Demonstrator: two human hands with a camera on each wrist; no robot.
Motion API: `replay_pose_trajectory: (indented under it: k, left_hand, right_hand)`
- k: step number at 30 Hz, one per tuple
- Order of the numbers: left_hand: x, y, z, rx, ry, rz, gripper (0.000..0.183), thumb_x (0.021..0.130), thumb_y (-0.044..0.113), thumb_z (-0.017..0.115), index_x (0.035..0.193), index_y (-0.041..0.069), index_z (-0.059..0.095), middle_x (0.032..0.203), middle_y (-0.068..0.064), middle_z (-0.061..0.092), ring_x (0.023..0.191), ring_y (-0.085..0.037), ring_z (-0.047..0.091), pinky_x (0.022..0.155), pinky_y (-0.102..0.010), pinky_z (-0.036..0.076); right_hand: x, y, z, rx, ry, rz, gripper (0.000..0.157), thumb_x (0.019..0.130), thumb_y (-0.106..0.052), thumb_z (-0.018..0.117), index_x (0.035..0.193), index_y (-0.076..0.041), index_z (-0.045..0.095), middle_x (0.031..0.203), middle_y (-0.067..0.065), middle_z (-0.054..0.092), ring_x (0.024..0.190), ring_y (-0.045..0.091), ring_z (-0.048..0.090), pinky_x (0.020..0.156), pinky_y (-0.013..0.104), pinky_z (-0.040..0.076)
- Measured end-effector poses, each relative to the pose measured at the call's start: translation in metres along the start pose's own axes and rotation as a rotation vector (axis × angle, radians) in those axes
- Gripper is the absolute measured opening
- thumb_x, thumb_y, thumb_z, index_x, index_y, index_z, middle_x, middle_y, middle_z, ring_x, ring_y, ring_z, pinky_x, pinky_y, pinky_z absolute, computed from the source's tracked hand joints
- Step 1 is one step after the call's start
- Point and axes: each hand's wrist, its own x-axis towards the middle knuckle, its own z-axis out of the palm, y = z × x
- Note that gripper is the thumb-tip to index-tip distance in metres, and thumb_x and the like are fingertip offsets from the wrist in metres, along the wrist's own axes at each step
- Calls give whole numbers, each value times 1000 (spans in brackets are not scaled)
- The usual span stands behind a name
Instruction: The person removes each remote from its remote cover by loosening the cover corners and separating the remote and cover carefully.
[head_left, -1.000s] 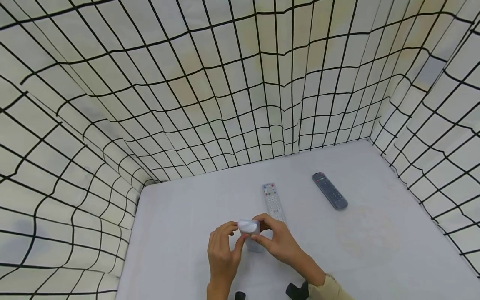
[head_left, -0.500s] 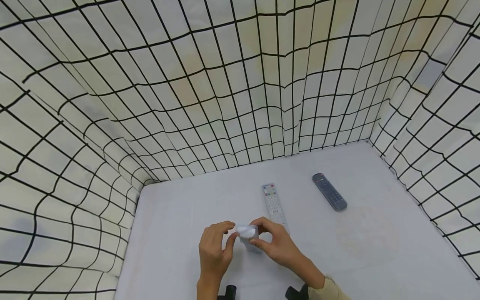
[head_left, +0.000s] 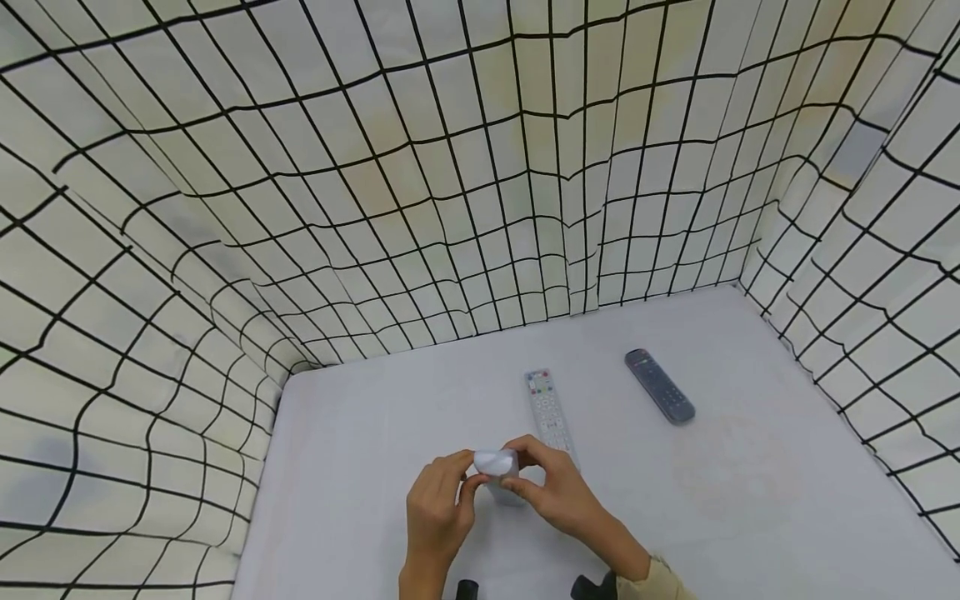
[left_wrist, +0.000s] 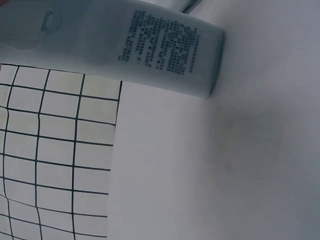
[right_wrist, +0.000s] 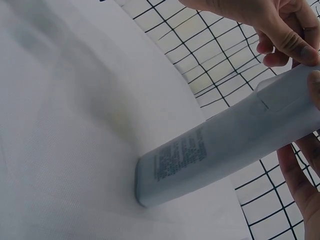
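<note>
A pale grey remote control (head_left: 507,494) stands upright between my hands, its lower end close to the white cloth. Its back, with small printed text and a battery cover, shows in the left wrist view (left_wrist: 100,40). A shiny whitish film (head_left: 495,462) shows at its top end. My left hand (head_left: 438,510) pinches the top left edge between thumb and fingers. On the other side my right hand (head_left: 558,492) grips the upper right edge. In the right wrist view the left thumb lies on the upper end of the remote control (right_wrist: 225,145).
Behind the hands lies a light grey remote (head_left: 549,408) with coloured buttons. A dark remote (head_left: 660,386) lies farther right. White cloth covers the table (head_left: 360,433). Black-lined white curtains (head_left: 450,208) surround its back and sides. Black wrist mounts (head_left: 592,588) show at the bottom edge.
My left hand first pulled away to the left, then came back to the remote control's top edge. The remote control sits slightly lower, and my right hand keeps its grip.
</note>
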Motion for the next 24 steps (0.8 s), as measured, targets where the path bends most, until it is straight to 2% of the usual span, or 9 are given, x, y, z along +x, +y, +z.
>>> replay_pose_trajectory:
  k: [6,12,16,24]
  left_hand:
    - [-2,-1,-2,-11,-12,36,28,97,26,61,102,0,70,95,-9,73,62,-11,56,57,-19,44]
    - [-2,-5,-5,-79,-19,34,37,92,37,69,102,2,69,94,-6,72,65,-12,57,59,-19,46]
    - [0,-5,-3,-59,-22,44,34,92,33,68,102,0,70,94,-7,72,64,-11,58,58,-18,46]
    - [-2,0,2,6,-35,62,26,100,19,56,103,-4,69,100,-13,73,63,-12,58,57,-18,46]
  right_hand:
    - [-2,1,1,14,0,23,34,88,-30,71,119,-24,58,109,-9,70,95,5,68,85,30,56]
    - [-3,1,3,21,-23,26,34,89,-31,69,120,-26,57,111,-10,69,98,5,67,89,32,55]
    - [-2,2,3,15,-5,18,34,89,-26,70,120,-24,57,111,-9,69,98,6,67,89,34,55]
    - [-2,4,-1,28,13,8,34,88,-21,72,119,-21,57,110,-6,70,96,7,69,87,32,56]
